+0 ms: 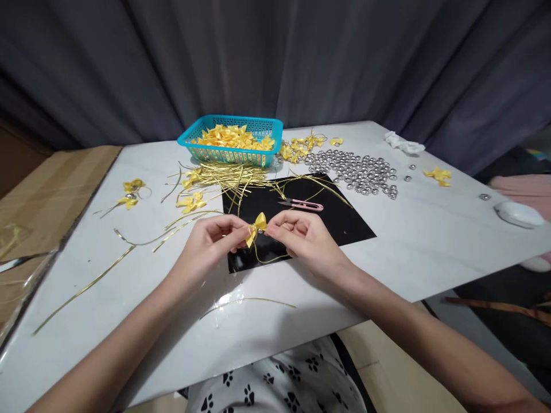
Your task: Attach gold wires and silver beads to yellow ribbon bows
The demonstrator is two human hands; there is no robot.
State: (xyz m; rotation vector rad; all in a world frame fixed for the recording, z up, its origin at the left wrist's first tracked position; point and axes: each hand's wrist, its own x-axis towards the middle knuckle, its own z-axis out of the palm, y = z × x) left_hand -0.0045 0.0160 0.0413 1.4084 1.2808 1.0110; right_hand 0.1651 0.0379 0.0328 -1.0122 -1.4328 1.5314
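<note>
Pinching a yellow bow (259, 225) from both sides, the left hand (210, 244) and right hand (303, 238) meet above the front edge of the black mat (344, 221). Left fingertips are closed on the bow's lower left tail, right fingertips closed on its knot side, and a gold wire (269, 259) trails down from the bow and curls over the mat. Both wrists sit low over the white table (430, 241).

Just behind the hands, pink snips (301, 203) lie on the mat. Further back, a heap of gold wires (226, 175) spills in front of a blue basket (232, 154) full of yellow bows. Silver beads (359, 171) are spread to the right of that. Loose bows lie on the table's left (131, 192) and far right (439, 175).
</note>
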